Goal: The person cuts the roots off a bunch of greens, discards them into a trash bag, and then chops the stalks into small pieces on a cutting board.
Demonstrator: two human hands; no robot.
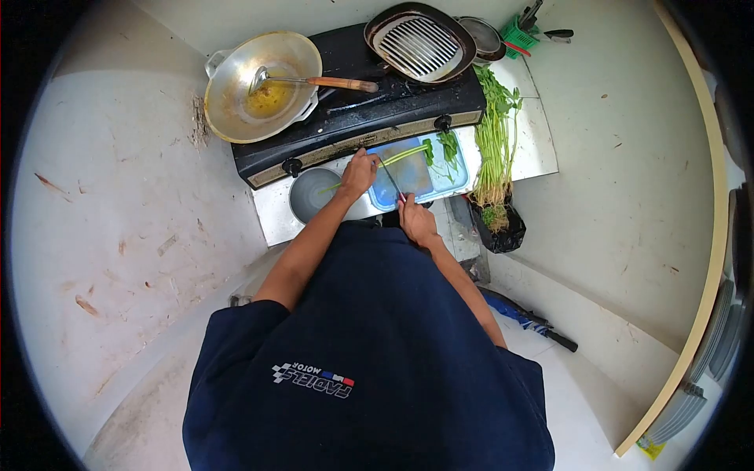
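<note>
My left hand (359,174) is closed around thin green leafy stalks (407,152), which run to the right across a blue tray-like board (462,169). Leaves (448,146) at the far end of the stalks lie on the board's right side. In my right hand (418,220) is a knife (390,177), its blade pointing up and left toward the stalks near my left fingers. Whether the blade touches them is too small to tell. A grey bowl (302,206) stands just left of my left hand, with a bit of green stalk at its rim.
Behind the board is a black stove (345,118) bearing a wok (228,110) with a ladle (342,82) and a grill pan (416,47). To the right lies a bunch of leafy stalks (495,149), roots in a black bag (506,235). A green basket (518,35) holds utensils.
</note>
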